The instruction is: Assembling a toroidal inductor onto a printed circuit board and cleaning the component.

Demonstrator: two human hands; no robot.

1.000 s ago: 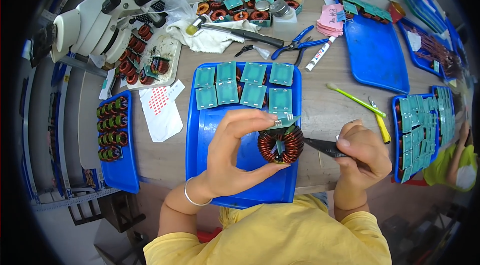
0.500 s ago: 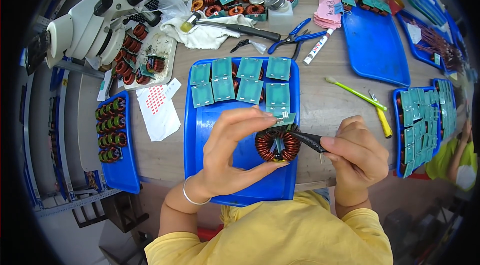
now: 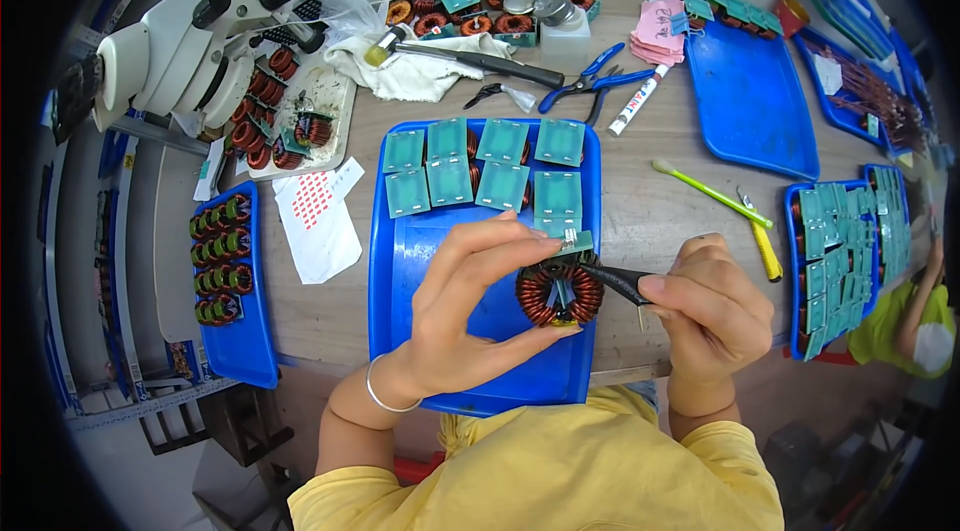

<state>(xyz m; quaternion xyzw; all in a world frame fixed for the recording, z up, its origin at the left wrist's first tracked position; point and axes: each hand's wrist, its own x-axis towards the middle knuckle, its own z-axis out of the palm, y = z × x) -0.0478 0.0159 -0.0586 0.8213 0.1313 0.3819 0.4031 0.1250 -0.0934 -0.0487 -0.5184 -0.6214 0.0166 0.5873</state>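
My left hand (image 3: 465, 301) grips a copper-wound toroidal coil (image 3: 558, 297) between thumb and fingers, with a small green circuit board (image 3: 574, 244) on its far side. My right hand (image 3: 715, 306) is closed around black tapered tweezers (image 3: 622, 283). Their tip reaches the coil's upper right edge, close to the board; whether it touches a wire is too small to tell. Both hands work above the front part of a blue tray (image 3: 405, 271). In that tray's far half, several coils lie under green boards (image 3: 448, 179) in two rows.
Beyond the tray lie a hammer (image 3: 480, 61), blue-handled pliers (image 3: 590, 86) and a white marker (image 3: 638, 101). A green brush (image 3: 710, 193) and yellow cutter (image 3: 768, 251) are to the right, near trays of boards (image 3: 835, 261). At left stand a coil tray (image 3: 245, 331) and a microscope (image 3: 190, 51).
The coil and board have shifted very slightly to the right within the view. Both hands keep their grips, and the tweezers stay at the coil's upper right edge.
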